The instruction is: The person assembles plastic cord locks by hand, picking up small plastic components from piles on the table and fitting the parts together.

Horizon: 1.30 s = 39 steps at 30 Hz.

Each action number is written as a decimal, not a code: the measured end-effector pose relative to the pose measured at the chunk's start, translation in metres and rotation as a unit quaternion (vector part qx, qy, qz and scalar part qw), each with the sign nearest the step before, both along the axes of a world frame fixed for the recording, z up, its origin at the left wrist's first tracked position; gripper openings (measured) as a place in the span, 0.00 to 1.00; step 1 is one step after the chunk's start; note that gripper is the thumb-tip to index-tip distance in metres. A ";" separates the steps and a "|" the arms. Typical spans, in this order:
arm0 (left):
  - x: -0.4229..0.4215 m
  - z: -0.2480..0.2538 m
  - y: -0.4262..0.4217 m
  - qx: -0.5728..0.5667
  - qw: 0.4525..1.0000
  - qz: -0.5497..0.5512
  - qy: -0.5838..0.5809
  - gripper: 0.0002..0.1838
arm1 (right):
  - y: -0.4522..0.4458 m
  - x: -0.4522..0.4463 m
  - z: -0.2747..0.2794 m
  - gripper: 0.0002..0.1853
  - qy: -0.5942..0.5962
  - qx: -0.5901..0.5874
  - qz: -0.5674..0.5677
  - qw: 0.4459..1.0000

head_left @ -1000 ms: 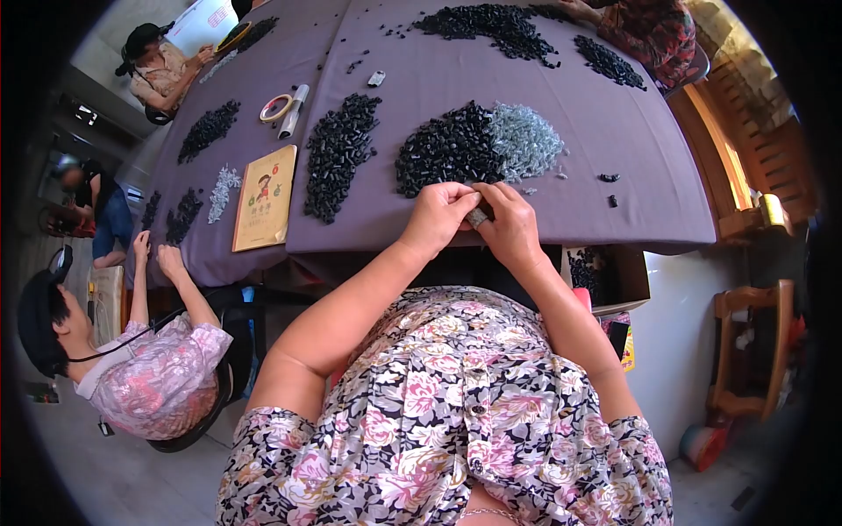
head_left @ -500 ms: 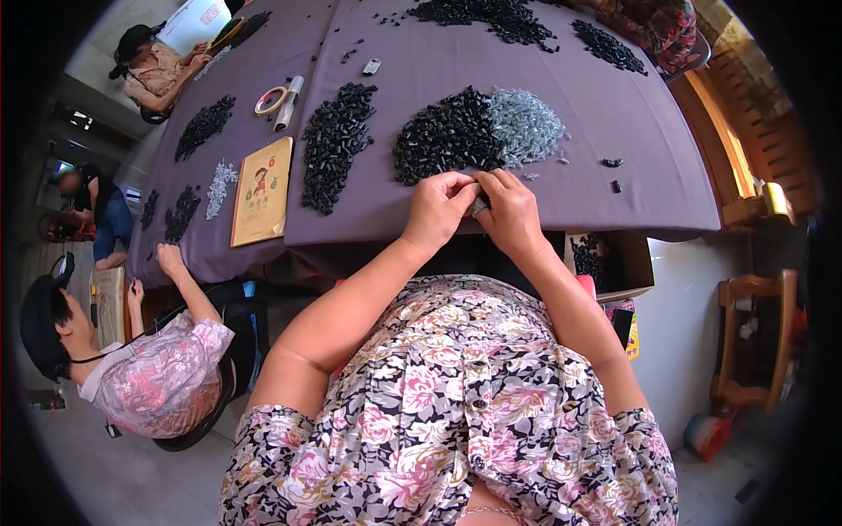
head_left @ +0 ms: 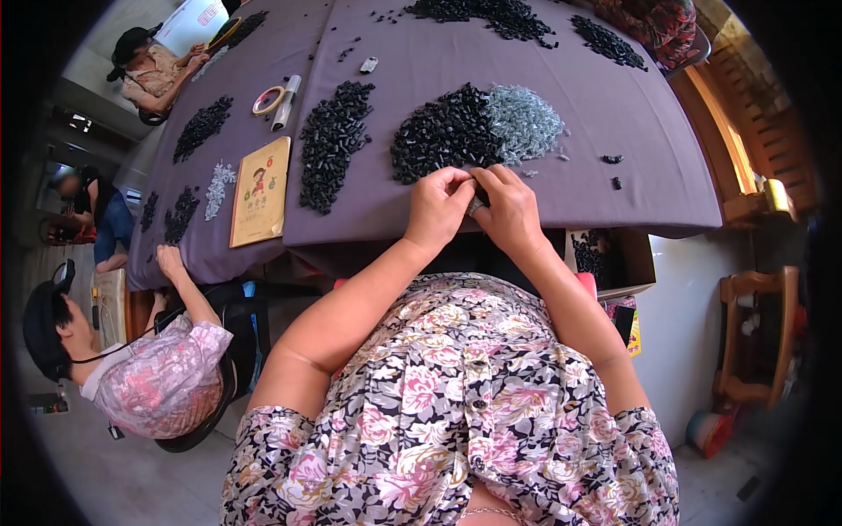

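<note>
My left hand [head_left: 438, 206] and my right hand [head_left: 507, 206] meet at the table's front edge, fingertips pinched together. Something small and dark shows between them, too small to name; a greyish thing is partly visible by the fingers of my right hand. Just beyond my hands lies a pile of small black pieces [head_left: 438, 131], touching a pile of small clear pieces [head_left: 524, 123] on its right. Another black pile [head_left: 335, 145] lies to the left. A few loose black pieces [head_left: 612, 159] are at the right.
The purple-clothed table [head_left: 649, 197] also holds a yellow booklet [head_left: 260, 193], a tape roll [head_left: 267, 101] and a clear roll [head_left: 286, 103]. An open box [head_left: 645, 263] with black pieces stands below the right edge. Other people sit left, far left and far right.
The view has shifted slightly. My hands stay together at the table edge, with small finger movements. The person at the left has lowered one hand from the table edge.
</note>
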State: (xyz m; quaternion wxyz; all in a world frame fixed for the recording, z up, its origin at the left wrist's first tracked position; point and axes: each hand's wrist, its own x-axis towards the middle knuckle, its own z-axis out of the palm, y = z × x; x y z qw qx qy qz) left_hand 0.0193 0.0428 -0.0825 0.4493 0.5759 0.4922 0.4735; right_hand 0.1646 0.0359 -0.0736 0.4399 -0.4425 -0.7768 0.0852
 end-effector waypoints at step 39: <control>-0.004 0.029 0.001 -0.200 0.969 -0.085 -0.121 0.10 | 0.001 -0.002 -0.002 0.22 0.035 -0.004 0.007 0.999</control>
